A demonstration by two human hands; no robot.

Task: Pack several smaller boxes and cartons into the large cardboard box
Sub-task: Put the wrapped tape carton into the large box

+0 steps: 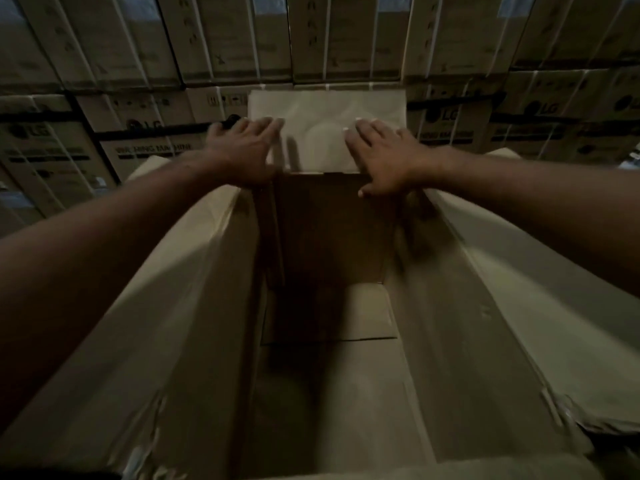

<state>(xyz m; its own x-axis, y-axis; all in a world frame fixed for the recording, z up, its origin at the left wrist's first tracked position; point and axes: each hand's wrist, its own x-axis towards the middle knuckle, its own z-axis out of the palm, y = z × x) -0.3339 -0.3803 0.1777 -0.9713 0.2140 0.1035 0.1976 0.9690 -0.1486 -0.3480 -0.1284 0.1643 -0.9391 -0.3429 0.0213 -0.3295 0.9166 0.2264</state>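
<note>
With the large cardboard box (pixel 363 393) standing open and seemingly empty below, its far flap (pixel 325 112) is pressed back by the left hand (pixel 242 152) and right hand (pixel 382 161), fingers (pixel 268 125) laid straight and flat, and the flap, if released, could spring inward and obstruct loading.

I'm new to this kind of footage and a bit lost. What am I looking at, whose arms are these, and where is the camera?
There is no machine here. A person wears a camera on the head, looking down, so the arms are their own. Below them stands a large cardboard box, open, with no smaller boxes visible inside. The left hand and right hand lie flat, fingers straight, on its far flap; neither holds anything. Behind stand stacked cartons.
</note>
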